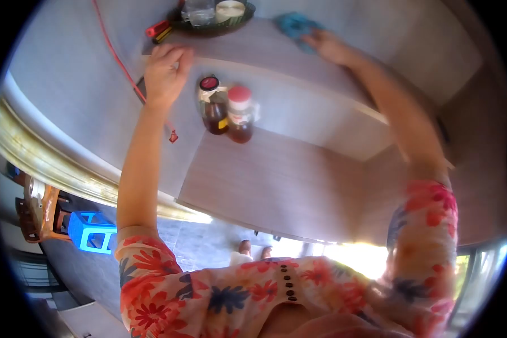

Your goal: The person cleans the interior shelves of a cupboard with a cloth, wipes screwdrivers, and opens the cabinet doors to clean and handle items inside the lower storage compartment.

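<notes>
At the right of the upper shelf, my right hand (328, 47) presses a crumpled blue cloth (297, 26) to the board, its fingers slightly blurred. My left hand (166, 74) is raised at the left front edge of the upper shelf (248, 48), fingers curled in; what they hold, if anything, is hidden. Just beyond it lie a red-handled tool (157, 29) and a yellow-and-black tool (162, 36). A dark green tray (208, 28) behind them carries a clear plastic container (199, 11) and a round white item (230, 9).
Below, on the lower shelf (276, 174), stand a dark jar with a black-and-red lid (213, 107) and a red-capped jar (240, 115), close together. A red cord (116, 55) hangs along the left panel. A blue stool (93, 231) is on the floor.
</notes>
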The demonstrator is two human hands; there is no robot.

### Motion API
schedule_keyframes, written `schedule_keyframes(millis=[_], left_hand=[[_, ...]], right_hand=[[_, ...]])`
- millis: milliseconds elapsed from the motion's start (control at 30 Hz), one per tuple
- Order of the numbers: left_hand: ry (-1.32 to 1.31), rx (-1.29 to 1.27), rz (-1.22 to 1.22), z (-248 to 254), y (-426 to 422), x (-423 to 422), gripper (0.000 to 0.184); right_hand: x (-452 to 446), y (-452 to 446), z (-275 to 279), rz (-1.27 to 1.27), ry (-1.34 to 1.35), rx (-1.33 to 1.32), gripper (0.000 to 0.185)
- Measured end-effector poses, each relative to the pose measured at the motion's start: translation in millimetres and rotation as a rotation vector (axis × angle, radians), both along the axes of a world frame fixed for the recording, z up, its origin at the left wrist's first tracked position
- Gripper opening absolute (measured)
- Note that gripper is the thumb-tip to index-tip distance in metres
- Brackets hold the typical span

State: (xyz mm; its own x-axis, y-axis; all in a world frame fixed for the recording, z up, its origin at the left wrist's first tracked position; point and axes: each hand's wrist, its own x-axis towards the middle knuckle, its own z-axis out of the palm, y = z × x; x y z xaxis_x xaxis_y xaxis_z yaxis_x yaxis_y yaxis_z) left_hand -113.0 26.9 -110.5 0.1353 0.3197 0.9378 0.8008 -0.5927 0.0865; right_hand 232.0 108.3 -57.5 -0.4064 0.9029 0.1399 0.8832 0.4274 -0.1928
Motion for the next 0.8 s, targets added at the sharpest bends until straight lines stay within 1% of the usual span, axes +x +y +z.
schedule_keyframes(millis=[33, 67, 133, 200, 233, 300, 333, 400, 433, 467, 533, 633, 667, 733, 800], left_hand=[[-0.009, -0.001, -0.007, 0, 0, 1, 0.007], [-0.021, -0.008, -0.011, 0, -1, 3, 0.007], [-0.043, -0.016, -0.010, 0, -1, 3, 0.007], [-0.061, -0.003, -0.039, -3, 2, 2, 0.006], [-0.068, 0.003, -0.052, -4, 4, 1, 0.006], [-0.076, 0.004, -0.026, -6, 4, 2, 0.005], [-0.078, 0.001, -0.017, -6, 4, 3, 0.005], [-0.079, 0.014, -0.012, -7, 5, 3, 0.006], [-0.073, 0.015, -0.010, -7, 4, 3, 0.006], [-0.070, 0.004, -0.007, -6, 4, 3, 0.006], [-0.073, -0.028, 0.025, -5, 0, 2, 0.008], [-0.074, -0.082, 0.010, -7, 1, -5, 0.011], [-0.072, -0.073, 0.019, -9, -8, -6, 0.011], [-0.087, -0.040, 0.044, -18, -30, -4, 0.013], [-0.101, -0.033, 0.042, -38, -56, -13, 0.016]], right_hand=[[39, -19, 4, -0.073, -0.004, -0.020, 0.059], [86, -28, -4, -0.112, 0.055, 0.052, 0.056], [167, -53, -9, -0.287, 0.020, 0.116, 0.053], [230, -71, -14, -0.331, 0.120, 0.120, 0.050], [223, -80, -15, -0.398, 0.094, 0.130, 0.049], [180, -94, -4, -0.520, 0.036, 0.150, 0.047], [152, -94, 6, -0.499, -0.023, 0.083, 0.046], [83, -91, 9, -0.276, 0.069, 0.007, 0.047], [43, -91, 13, -0.213, 0.111, -0.093, 0.050], [-2, -100, 22, -0.196, 0.047, -0.155, 0.052], [-71, -79, -13, 0.247, 0.048, 0.079, 0.050], [-94, -99, -14, 0.464, 0.059, 0.198, 0.048], [-81, -97, -17, 0.594, 0.089, 0.280, 0.046], [-53, -120, -12, 0.597, -0.052, 0.311, 0.046], [-43, -130, -6, 0.652, -0.094, 0.392, 0.050]])
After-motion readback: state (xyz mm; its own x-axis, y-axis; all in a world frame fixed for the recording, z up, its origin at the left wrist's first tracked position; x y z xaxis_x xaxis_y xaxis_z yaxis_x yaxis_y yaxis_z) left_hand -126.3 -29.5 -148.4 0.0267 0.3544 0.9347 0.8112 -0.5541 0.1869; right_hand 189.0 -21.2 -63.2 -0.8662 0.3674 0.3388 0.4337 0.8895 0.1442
